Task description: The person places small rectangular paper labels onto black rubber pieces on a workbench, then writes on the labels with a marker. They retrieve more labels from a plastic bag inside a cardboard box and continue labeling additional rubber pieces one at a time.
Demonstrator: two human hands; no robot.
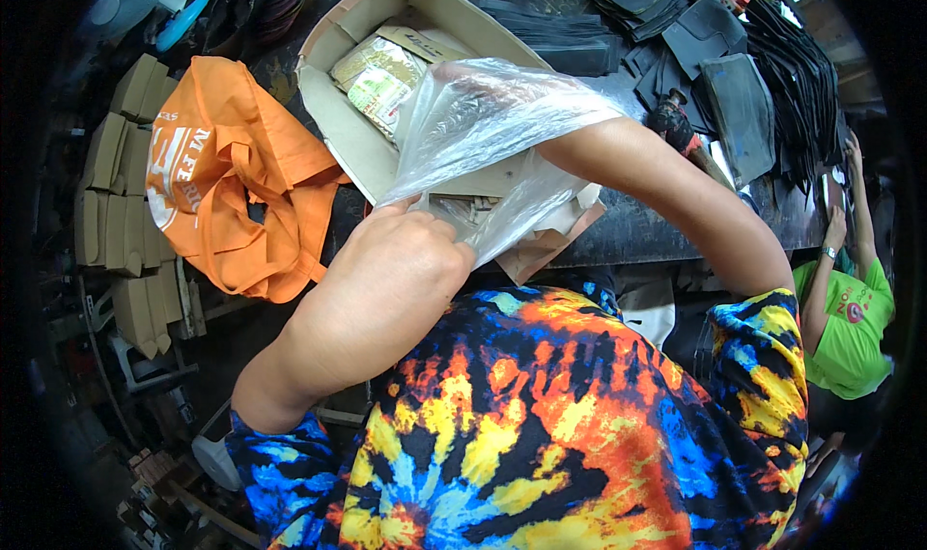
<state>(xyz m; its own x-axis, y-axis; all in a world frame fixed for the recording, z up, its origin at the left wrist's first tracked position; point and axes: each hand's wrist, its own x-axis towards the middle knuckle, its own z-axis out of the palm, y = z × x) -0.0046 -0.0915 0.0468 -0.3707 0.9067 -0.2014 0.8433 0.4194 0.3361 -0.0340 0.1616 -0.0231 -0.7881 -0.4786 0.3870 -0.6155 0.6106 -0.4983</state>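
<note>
A clear plastic bag [483,130] is stretched between my arms in front of me. My left hand [410,246] is closed on the edge of its mouth. My right hand [478,79] reaches inside the bag up to the forearm, and its fingers are blurred by the plastic. Just beyond, partly under the bag, lies an open cardboard box [333,96]. Within the box sits a printed plastic packet [379,82] in green, white and yellow, beside a brown cardboard flap [422,41].
An orange cloth bag [241,183] lies to the left, with folded cardboard boxes [126,188] stacked beyond it. Dark flat sheets [560,38] and hanging black pieces [792,86] crowd the far right of the dark table. A person in a green shirt [850,328] works at the right.
</note>
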